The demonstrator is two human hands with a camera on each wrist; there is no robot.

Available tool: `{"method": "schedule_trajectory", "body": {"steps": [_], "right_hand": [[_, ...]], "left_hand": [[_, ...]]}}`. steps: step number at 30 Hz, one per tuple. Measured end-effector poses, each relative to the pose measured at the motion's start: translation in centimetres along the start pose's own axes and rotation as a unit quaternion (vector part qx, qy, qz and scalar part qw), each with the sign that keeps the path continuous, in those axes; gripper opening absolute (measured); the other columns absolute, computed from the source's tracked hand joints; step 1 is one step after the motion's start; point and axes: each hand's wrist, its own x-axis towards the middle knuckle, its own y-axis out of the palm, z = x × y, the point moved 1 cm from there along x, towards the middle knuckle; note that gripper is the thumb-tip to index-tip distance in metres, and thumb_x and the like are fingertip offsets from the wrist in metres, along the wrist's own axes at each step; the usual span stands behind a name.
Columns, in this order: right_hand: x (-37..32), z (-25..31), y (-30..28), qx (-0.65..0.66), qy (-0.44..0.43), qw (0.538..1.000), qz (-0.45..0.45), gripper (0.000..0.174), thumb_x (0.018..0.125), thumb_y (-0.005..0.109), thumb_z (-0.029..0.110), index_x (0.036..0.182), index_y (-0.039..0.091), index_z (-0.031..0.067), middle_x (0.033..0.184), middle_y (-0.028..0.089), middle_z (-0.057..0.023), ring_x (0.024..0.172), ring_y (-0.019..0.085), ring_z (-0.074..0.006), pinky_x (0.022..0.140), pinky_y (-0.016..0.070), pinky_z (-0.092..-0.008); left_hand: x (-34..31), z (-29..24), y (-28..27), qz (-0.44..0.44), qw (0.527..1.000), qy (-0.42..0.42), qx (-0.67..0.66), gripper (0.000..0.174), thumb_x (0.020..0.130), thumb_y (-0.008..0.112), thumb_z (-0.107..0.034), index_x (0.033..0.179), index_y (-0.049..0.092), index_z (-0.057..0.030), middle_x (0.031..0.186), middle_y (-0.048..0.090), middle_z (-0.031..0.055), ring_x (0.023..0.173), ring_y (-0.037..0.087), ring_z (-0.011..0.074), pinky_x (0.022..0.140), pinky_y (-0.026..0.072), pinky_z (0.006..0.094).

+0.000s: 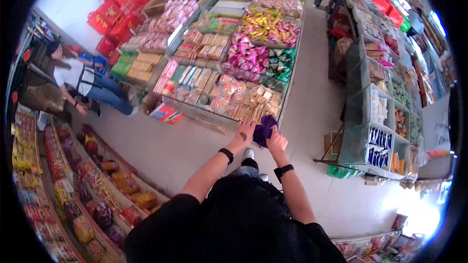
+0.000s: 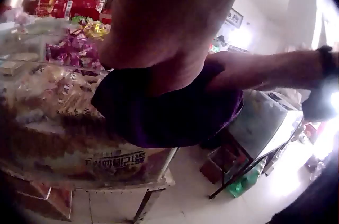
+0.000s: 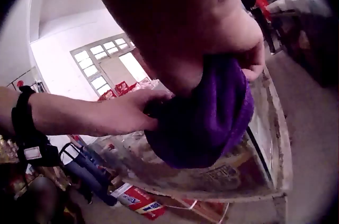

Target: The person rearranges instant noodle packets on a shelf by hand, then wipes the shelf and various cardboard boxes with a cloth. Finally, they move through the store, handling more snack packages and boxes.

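Note:
A dark purple cloth [image 1: 264,130] hangs bunched between the two hands, just over the near edge of a glass-sided display counter. My left hand [image 1: 245,132] holds its left side; in the right wrist view, that hand's thumb and fingers [image 3: 151,102] close on the cloth's edge. My right hand [image 1: 277,141] grips the upper right part, with fingers [image 3: 254,60] curled at the fold. Just beyond the hands lie clear-wrapped packets [image 1: 239,101] of pale, biscuit-like snacks. The cloth hides some fingertips.
Counter compartments hold pink and gold wrapped sweets [image 1: 248,51]. Snack shelves [image 1: 97,185] line the left, where a person [image 1: 80,75] in a white top stands. Another rack [image 1: 380,117] borders the aisle on the right. A red and blue carton [image 1: 166,113] sits below the counter.

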Motion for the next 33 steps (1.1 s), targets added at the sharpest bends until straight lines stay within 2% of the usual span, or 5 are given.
{"method": "schedule_trajectory", "body": {"steps": [4, 10, 16, 24, 33], "right_hand": [[0.6, -0.3, -1.2, 0.003, 0.000, 0.998, 0.057, 0.044, 0.075, 0.073, 0.021, 0.113, 0.051, 0.0186, 0.088, 0.070, -0.0199, 0.084, 0.069, -0.0429, 0.072, 0.0555, -0.0535], [2.4, -0.3, -1.6, -0.051, -0.007, 0.984, 0.169, 0.054, 0.080, 0.070, 0.025, 0.123, 0.041, 0.0132, 0.092, 0.070, -0.0223, 0.087, 0.069, -0.0441, 0.078, 0.0534, -0.0566], [3.4, -1.0, -1.4, -0.128, -0.055, 0.953, 0.268, 0.062, 0.080, 0.072, 0.028, 0.130, 0.038, 0.0128, 0.092, 0.070, -0.0229, 0.086, 0.069, -0.0448, 0.074, 0.0541, -0.0566], [7.4, -2.4, -0.6, -0.135, -0.209, 0.897, 0.366, 0.064, 0.081, 0.068, 0.028, 0.132, 0.037, 0.0045, 0.088, 0.068, -0.0272, 0.083, 0.067, -0.0457, 0.073, 0.0535, -0.0551], [9.4, -4.8, 0.7, -0.051, -0.289, 0.850, 0.437, 0.073, 0.085, 0.065, 0.028, 0.143, 0.029, 0.0034, 0.095, 0.067, -0.0321, 0.089, 0.065, -0.0484, 0.080, 0.0517, -0.0542]], "left_hand": [[-0.1, -0.1, -0.4, -0.031, 0.999, 0.043, -0.010, 0.039, 0.077, 0.062, -0.007, 0.116, 0.057, -0.0057, 0.114, 0.062, 0.0144, 0.111, 0.058, 0.0308, 0.098, 0.0416, 0.0442], [1.6, 0.6, 1.3, 0.098, 0.992, 0.071, 0.040, 0.041, 0.084, 0.058, -0.016, 0.123, 0.056, -0.0041, 0.113, 0.060, 0.0105, 0.114, 0.055, 0.0283, 0.096, 0.0444, 0.0412], [0.9, 0.9, 0.2, -0.015, 0.995, 0.098, -0.020, 0.047, 0.082, 0.059, -0.018, 0.127, 0.055, -0.0037, 0.112, 0.059, 0.0098, 0.110, 0.055, 0.0278, 0.096, 0.0429, 0.0399], [0.9, 0.4, 1.1, -0.009, 0.997, 0.033, -0.067, 0.040, 0.080, 0.057, -0.015, 0.118, 0.058, -0.0070, 0.110, 0.060, 0.0084, 0.112, 0.055, 0.0270, 0.098, 0.0420, 0.0413], [1.1, -1.7, 0.9, 0.003, 0.995, -0.079, -0.055, 0.050, 0.062, 0.072, -0.011, 0.110, 0.061, -0.0123, 0.112, 0.059, 0.0071, 0.112, 0.052, 0.0287, 0.097, 0.0391, 0.0433]]}}
